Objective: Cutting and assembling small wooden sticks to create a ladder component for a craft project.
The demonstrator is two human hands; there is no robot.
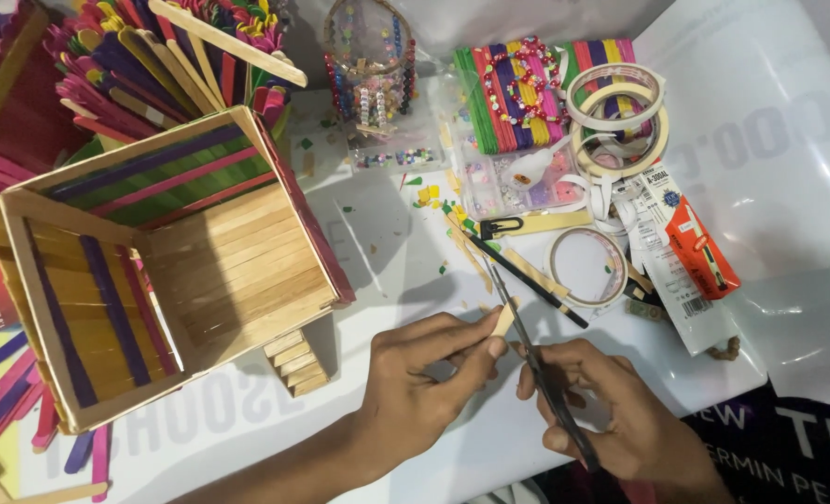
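Note:
My left hand (429, 373) pinches a short plain wooden craft stick (503, 319) between thumb and fingers, low in the middle of the view. My right hand (606, 411) grips dark scissors (527, 336), whose blades reach up and left and meet the stick's end. An open box built from plain and coloured craft sticks (163, 271) stands on the left, with a small stepped stack of sticks (295, 362) at its front corner.
A pile of coloured sticks (144, 65) lies behind the box. Tape rolls (617, 112), a bead tray (517, 182), a beaded hoop (370, 65), a glue pack (690, 252), a binder clip (499, 226) and small cut scraps lie on the white sheet (769, 140).

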